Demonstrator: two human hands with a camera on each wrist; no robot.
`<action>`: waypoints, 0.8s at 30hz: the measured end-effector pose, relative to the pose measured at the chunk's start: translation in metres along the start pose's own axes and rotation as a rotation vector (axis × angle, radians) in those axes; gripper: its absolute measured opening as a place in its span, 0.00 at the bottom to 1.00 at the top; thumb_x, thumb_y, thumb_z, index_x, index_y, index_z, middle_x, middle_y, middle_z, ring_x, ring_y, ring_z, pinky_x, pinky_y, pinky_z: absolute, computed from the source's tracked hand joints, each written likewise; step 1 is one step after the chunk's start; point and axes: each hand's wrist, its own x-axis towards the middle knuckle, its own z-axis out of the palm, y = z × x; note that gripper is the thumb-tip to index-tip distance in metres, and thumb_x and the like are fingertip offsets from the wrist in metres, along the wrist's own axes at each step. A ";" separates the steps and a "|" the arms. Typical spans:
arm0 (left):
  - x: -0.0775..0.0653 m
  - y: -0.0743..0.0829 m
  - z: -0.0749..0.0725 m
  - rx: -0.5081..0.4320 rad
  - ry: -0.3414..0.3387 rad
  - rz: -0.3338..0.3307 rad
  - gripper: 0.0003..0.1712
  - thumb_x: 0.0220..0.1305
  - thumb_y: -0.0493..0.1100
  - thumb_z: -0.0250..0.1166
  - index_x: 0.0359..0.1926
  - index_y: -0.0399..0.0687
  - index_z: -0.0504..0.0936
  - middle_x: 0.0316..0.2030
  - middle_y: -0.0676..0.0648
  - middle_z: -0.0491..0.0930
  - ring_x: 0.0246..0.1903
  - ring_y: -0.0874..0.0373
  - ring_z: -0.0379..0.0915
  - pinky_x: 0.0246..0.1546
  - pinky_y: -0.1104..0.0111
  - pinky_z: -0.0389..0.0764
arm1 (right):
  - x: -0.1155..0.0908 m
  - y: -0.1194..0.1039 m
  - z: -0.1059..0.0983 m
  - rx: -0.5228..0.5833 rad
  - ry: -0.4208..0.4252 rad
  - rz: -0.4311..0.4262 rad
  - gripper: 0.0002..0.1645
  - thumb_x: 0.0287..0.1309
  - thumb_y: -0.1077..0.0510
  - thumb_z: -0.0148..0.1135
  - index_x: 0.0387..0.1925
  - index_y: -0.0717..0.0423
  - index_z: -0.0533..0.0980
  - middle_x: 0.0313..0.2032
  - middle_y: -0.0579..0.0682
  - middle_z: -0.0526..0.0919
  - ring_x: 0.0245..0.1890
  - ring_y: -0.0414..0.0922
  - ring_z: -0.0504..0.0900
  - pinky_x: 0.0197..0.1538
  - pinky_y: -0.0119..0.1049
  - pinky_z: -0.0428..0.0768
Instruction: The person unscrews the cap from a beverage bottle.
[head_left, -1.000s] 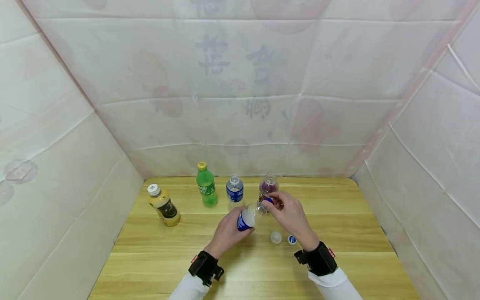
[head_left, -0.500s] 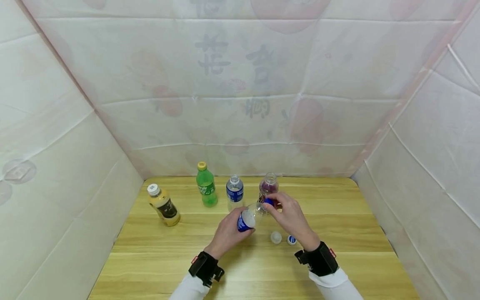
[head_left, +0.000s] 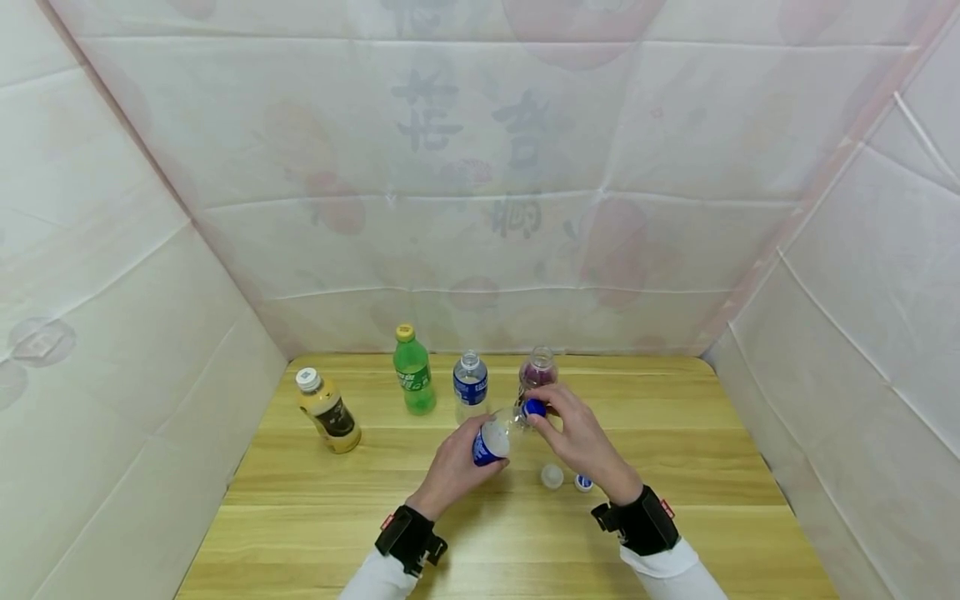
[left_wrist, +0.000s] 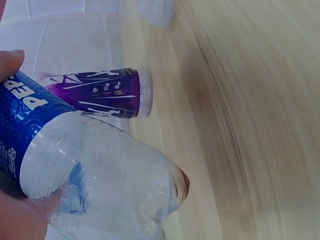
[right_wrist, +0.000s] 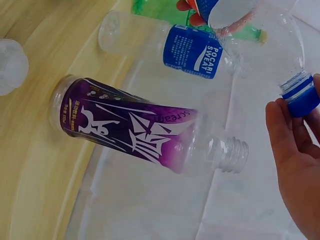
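Note:
My left hand point(head_left: 453, 467) grips a clear Pepsi bottle point(left_wrist: 35, 117) by its blue label and holds it tilted, neck to the right. At its mouth, thumb and fingers of my right hand point(head_left: 581, 437) pinch a blue bottle cap point(right_wrist: 302, 100). The cap sits on the neck; how tightly cannot be told. Behind the hands stands an uncapped bottle with a purple label point(right_wrist: 125, 125). Left of it is an uncapped Pocari Sweat bottle point(right_wrist: 192, 52). On the table near my right wrist lie a whitish cap point(head_left: 552, 476) and a blue-and-white cap point(head_left: 583, 482).
A green bottle with a yellow cap point(head_left: 413, 375) stands toward the back left. Farther left is a yellowish drink bottle with a white cap point(head_left: 330, 414). Pale printed cloth point(head_left: 480, 250) encloses the wooden table point(head_left: 675, 467) at the back and sides.
My right fingers have shifted round the blue cap, which now shows more of its top. My left hand and the Pepsi bottle have stayed nearly still.

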 end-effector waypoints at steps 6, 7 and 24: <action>-0.002 -0.001 0.000 -0.004 -0.010 -0.005 0.42 0.57 0.46 0.80 0.69 0.43 0.71 0.60 0.41 0.80 0.56 0.45 0.79 0.56 0.49 0.82 | -0.003 0.004 0.000 0.018 -0.017 -0.054 0.22 0.67 0.70 0.64 0.61 0.69 0.74 0.56 0.60 0.78 0.54 0.56 0.82 0.53 0.48 0.86; -0.002 -0.001 0.000 -0.004 -0.011 -0.008 0.42 0.57 0.46 0.80 0.69 0.43 0.71 0.60 0.41 0.80 0.56 0.45 0.79 0.56 0.49 0.82 | -0.003 0.005 0.000 0.026 -0.020 -0.051 0.23 0.67 0.70 0.64 0.62 0.69 0.73 0.57 0.60 0.78 0.55 0.57 0.82 0.54 0.48 0.85; -0.008 -0.002 -0.001 -0.007 -0.009 -0.012 0.42 0.56 0.45 0.80 0.69 0.44 0.72 0.60 0.41 0.79 0.57 0.45 0.79 0.57 0.48 0.82 | 0.002 -0.004 -0.001 -0.215 0.060 0.121 0.17 0.68 0.50 0.68 0.47 0.59 0.84 0.35 0.43 0.82 0.31 0.35 0.79 0.34 0.31 0.81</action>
